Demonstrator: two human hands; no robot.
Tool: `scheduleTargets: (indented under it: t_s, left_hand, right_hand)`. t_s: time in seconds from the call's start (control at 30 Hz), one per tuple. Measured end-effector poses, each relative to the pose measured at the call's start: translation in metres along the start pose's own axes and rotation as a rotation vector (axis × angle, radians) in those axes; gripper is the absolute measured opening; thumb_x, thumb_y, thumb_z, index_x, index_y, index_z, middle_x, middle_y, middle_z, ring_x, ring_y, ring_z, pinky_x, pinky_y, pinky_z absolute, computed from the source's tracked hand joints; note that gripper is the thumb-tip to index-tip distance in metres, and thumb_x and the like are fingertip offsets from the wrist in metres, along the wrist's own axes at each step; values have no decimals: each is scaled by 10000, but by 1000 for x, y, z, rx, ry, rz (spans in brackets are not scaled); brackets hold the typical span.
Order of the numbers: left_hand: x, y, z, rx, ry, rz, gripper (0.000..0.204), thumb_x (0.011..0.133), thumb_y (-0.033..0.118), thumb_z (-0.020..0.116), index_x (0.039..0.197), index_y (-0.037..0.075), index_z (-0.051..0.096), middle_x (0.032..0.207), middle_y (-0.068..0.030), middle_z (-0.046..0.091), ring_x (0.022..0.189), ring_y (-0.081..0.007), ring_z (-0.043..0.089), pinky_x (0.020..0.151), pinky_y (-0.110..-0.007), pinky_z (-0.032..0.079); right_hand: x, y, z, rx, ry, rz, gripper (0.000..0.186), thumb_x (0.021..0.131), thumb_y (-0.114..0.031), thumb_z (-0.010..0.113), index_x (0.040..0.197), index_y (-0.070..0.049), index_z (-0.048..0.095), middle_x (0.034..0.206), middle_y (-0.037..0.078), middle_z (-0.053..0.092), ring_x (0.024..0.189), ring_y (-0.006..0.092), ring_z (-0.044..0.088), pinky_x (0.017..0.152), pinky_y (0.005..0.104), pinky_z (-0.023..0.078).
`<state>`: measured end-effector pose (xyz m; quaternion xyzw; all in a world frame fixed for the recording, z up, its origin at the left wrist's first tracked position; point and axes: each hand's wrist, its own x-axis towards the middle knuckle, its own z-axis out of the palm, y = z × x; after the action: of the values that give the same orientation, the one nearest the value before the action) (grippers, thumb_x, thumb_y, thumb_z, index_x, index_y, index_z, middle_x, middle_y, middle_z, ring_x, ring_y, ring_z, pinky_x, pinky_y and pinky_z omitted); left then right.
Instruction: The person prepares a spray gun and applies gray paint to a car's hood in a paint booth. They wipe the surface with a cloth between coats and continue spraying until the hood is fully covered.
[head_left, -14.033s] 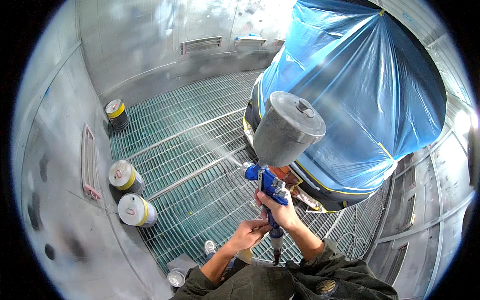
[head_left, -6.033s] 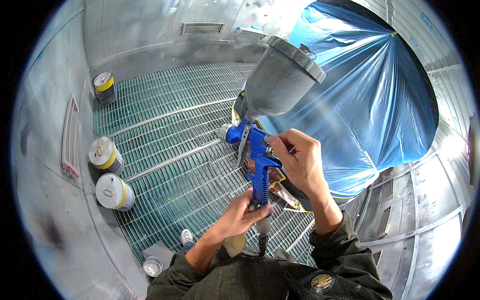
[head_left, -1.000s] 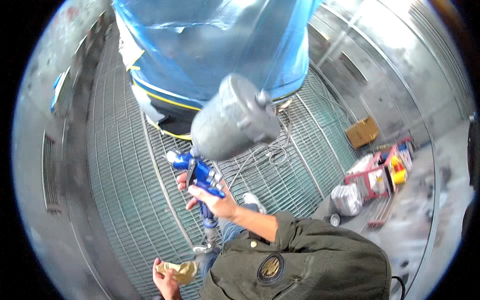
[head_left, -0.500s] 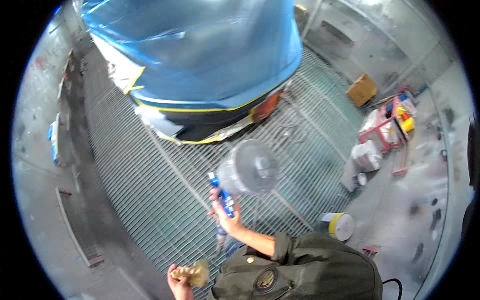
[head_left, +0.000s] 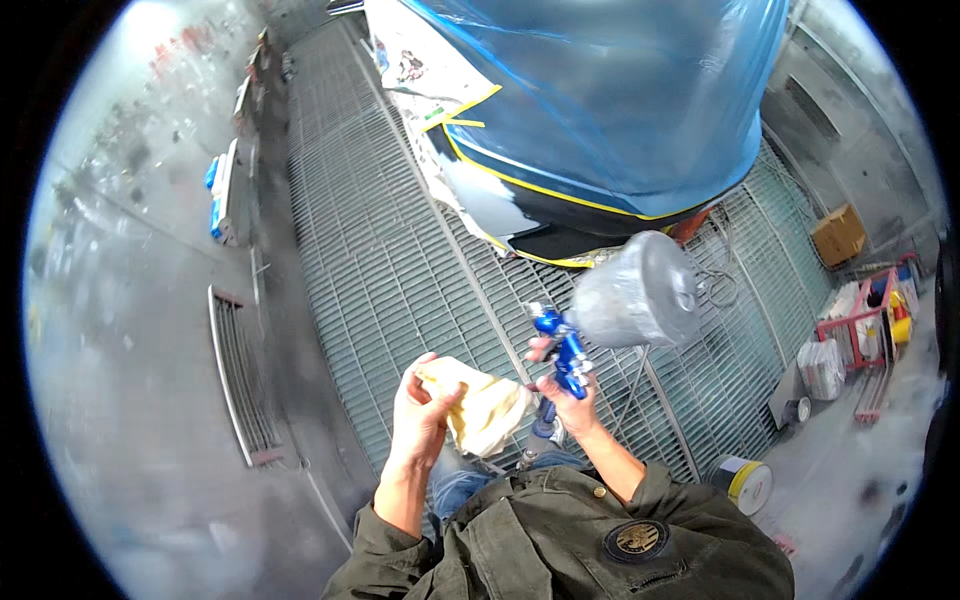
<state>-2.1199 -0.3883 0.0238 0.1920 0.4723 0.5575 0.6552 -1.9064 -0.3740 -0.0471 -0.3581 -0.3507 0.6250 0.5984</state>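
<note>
In front of my body, my left hand pinches a crumpled pale yellow cloth, which hangs out to the right toward the spray gun. My right hand grips a blue spray gun by its handle. A large grey cup tilts rightward from the gun's top, and a hose fitting hangs below the handle.
A vehicle under blue plastic with yellow tape stands ahead on the grated floor. Along the right wall are a cardboard box, a red rack with supplies and a pail. Vents line the left wall.
My left hand has risen from low beside my body, bringing the cloth up near the gun. My view has swung left, so the vehicle and gun now appear farther right.
</note>
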Motion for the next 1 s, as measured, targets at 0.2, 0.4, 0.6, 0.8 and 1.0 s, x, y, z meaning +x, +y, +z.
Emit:
scheduleTargets:
  t_s: [0.2,0.4,0.6,0.8,1.0]
  left_hand:
    - [77,34,-64,159,-216,-59,579,823,-49,724,1313,14,422,1114,-72,603,1004,-161,612,904,-301,516]
    - [153,103,-123,-72,-333,-288,452,897,-37,620,1325,-23,475,1201,-126,638,1069,-215,643,909,-338,542]
    - [204,104,-127,-42,-309,-409,303,940,117,636,1217,2,591,1146,-93,666,1029,-200,654,921,-355,532]
    - [339,129,-165,-45,17,-225,238,935,24,583,1172,2,596,1126,-100,671,998,-217,664,891,-354,527]
    - [518,84,-237,-11,175,-250,243,997,105,468,1213,29,547,1124,-112,648,1012,-254,654,876,-413,547]
  right_hand:
    - [44,44,114,-139,-12,-55,515,774,24,734,1259,-3,564,1197,100,643,1085,173,620,939,325,514]
    - [72,85,169,-240,316,-219,454,797,45,681,1237,-6,581,1178,80,640,1063,169,616,935,327,495]
    - [132,106,211,-375,417,-279,374,835,73,651,1201,17,602,1169,84,653,1040,146,616,898,293,497]
    - [215,135,186,-212,402,-130,409,927,-8,548,1329,31,479,1351,151,530,1045,166,584,678,294,612]
    - [309,210,149,-306,259,-46,367,981,-51,488,1341,-12,431,1277,144,553,1160,234,563,790,386,609]
